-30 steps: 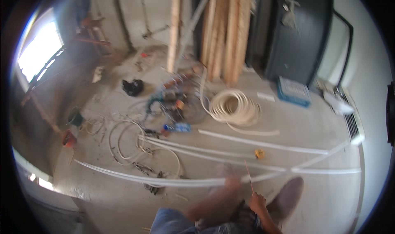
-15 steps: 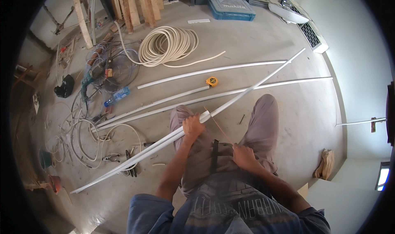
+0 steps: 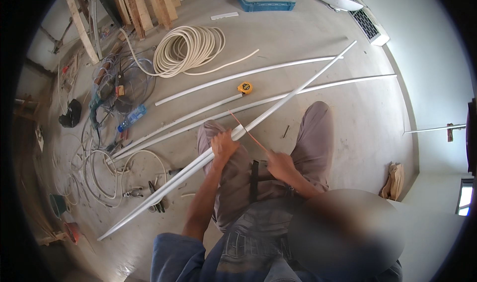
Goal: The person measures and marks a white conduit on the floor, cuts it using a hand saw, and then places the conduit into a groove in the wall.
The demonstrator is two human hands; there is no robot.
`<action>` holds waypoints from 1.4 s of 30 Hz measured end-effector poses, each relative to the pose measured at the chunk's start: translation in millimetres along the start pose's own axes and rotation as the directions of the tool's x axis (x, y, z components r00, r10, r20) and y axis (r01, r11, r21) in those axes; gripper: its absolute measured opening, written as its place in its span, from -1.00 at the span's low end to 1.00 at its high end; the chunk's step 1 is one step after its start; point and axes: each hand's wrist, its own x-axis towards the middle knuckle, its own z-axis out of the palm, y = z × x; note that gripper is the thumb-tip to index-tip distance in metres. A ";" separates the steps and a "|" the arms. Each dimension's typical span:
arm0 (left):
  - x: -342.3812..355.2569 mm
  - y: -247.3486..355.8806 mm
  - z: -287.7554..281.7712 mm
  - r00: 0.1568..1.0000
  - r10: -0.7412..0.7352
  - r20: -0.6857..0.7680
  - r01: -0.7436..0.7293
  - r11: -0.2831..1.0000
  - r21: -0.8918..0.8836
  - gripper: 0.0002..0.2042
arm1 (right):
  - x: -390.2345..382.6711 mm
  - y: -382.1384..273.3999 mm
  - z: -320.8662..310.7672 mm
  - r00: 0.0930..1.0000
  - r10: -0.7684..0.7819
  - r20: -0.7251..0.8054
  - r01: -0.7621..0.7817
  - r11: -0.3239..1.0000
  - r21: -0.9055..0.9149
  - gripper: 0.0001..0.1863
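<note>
Far left: green bucket (image 3: 58, 205), smooth-sided, tilted; black bag (image 3: 70, 113), crumpled, on the concrete floor (image 3: 355, 128). Next, clear plastic bottle (image 3: 132, 118), blue-tinted, on its side; below it, metal pliers (image 3: 133, 192) near loose cream loops. Above, hose coil (image 3: 196, 51): cream, smooth, round-sectioned, many stacked turns, one free end trailing right.

White pipes (image 3: 179, 176), at least two, slim and smooth, cross in front of the person's left knee. Long axis runs lower left to upper right; the longer pipe reaches well past the hands. Left hand (image 3: 224, 146) closed round them, so the nearer hand.

Yellow tape measure (image 3: 244, 88), compact, rounded, just beyond the end of another pipe on the floor. Thin orange strip (image 3: 256, 141), narrow, straight, slants across the held pipes just right of the left hand; whether it touches, cannot tell. Blue case (image 3: 264, 4), boxy, far back.

Right hand (image 3: 281, 166), slightly blurred, closed on the strip's lower end; pipes lie up and left of it. Far right, brown paper bag (image 3: 393, 181), creased, by the wall.
</note>
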 end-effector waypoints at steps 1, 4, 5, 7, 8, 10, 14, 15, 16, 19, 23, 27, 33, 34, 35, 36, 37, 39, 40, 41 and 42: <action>3.5 10.1 -2.8 1.000 0.015 0.005 -0.015 1.000 0.000 -0.72 | 40.1 1.4 17.0 0.996 -0.035 -0.083 0.035 0.999 0.003 -0.78; -1.2 17.7 -2.6 1.000 0.009 0.000 -0.009 1.000 0.020 -0.71 | 62.8 1.6 35.3 0.992 -0.043 -0.119 0.046 0.999 0.020 -0.78; -1.9 12.1 0.4 1.000 0.009 -0.012 -0.009 0.999 0.033 -0.71 | 60.8 -5.8 30.8 0.995 -0.033 -0.098 0.036 0.999 0.028 -0.78; -5.5 0.8 0.4 0.999 0.009 -0.049 -0.007 0.999 0.034 -0.72 | -0.7 -2.3 14.8 0.999 0.042 0.004 -0.042 0.998 0.049 -0.76; -7.0 4.1 -4.4 0.997 0.020 -0.072 -0.019 1.000 0.015 -0.73 | -31.5 2.9 8.6 0.997 0.072 0.032 -0.072 0.997 0.029 -0.76; -6.8 10.7 -6.9 0.994 0.031 -0.108 -0.030 1.000 0.005 -0.73 | -45.7 6.1 0.7 0.997 0.063 0.035 -0.063 0.998 0.017 -0.75; -5.4 24.5 -6.3 0.990 0.077 -0.122 -0.076 0.997 0.012 -0.73 | 57.1 5.1 29.7 0.985 -0.082 -0.151 0.095 0.992 0.079 -0.76; -9.8 23.6 -3.2 0.990 0.068 -0.120 -0.068 0.998 0.001 -0.73 | 59.1 5.0 29.0 0.984 -0.092 -0.150 0.102 0.993 0.060 -0.76; -11.9 20.0 -4.4 0.990 0.066 -0.124 -0.066 0.998 0.010 -0.73 | 58.7 -3.0 24.4 0.983 -0.101 -0.155 0.110 0.993 0.050 -0.77; -11.6 11.6 -5.2 0.988 0.044 -0.148 -0.042 0.999 0.014 -0.73 | 5.0 -4.0 4.5 1.000 0.002 0.007 -0.003 0.998 0.058 -0.75; -12.6 10.5 -3.2 0.974 0.056 -0.217 -0.053 0.998 0.020 -0.74 | -43.3 -3.1 -9.5 0.993 0.068 0.093 -0.071 0.997 0.028 -0.73; -17.1 22.9 0.0 0.972 0.092 -0.217 -0.081 0.995 0.060 -0.72 | 49.4 -3.8 20.8 0.988 -0.101 -0.115 0.103 0.995 0.014 -0.74; -13.6 9.0 -0.1 0.963 0.050 -0.266 -0.039 0.998 0.048 -0.76 | -32.4 3.1 5.3 0.999 0.031 -0.045 -0.026 0.994 0.108 -0.73; -13.0 7.6 1.1 0.973 0.018 -0.229 -0.006 0.999 0.054 -0.74 | -40.0 0.1 2.1 0.999 0.036 -0.018 -0.034 0.995 0.096 -0.73; -12.0 5.2 2.1 0.981 -0.016 -0.192 0.028 0.998 0.062 -0.72 | -45.4 -1.7 0.8 0.999 0.040 0.010 -0.041 0.996 0.084 -0.73; -12.0 2.5 3.4 0.987 -0.052 -0.155 0.064 0.995 0.072 -0.69 | -48.3 -2.1 1.5 0.998 0.042 0.040 -0.045 0.996 0.071 -0.73; -13.9 7.1 2.1 0.992 -0.030 -0.121 0.038 0.997 0.068 -0.71 | -36.6 -3.2 5.6 1.000 0.006 0.004 -0.007 0.996 0.086 -0.74; -8.9 18.9 -6.8 0.997 0.015 -0.078 -0.010 0.997 0.071 -0.74 | 37.3 -4.6 20.1 0.998 -0.017 -0.060 0.025 0.992 0.127 -0.76; -4.2 25.3 -9.0 0.999 -0.031 0.010 0.031 0.999 0.040 -0.72 | 65.0 -1.6 29.6 0.997 -0.001 -0.073 0.012 0.987 0.157 -0.77; -1.3 20.9 -10.1 0.999 -0.032 0.032 0.032 0.999 0.025 -0.70 | 66.7 -0.4 40.0 0.990 -0.028 -0.140 0.051 0.985 0.163 -0.78; 1.6 18.1 -10.0 0.998 -0.031 0.054 0.031 0.999 0.010 -0.68 | 60.8 3.4 50.6 0.977 -0.051 -0.208 0.087 0.982 0.166 -0.79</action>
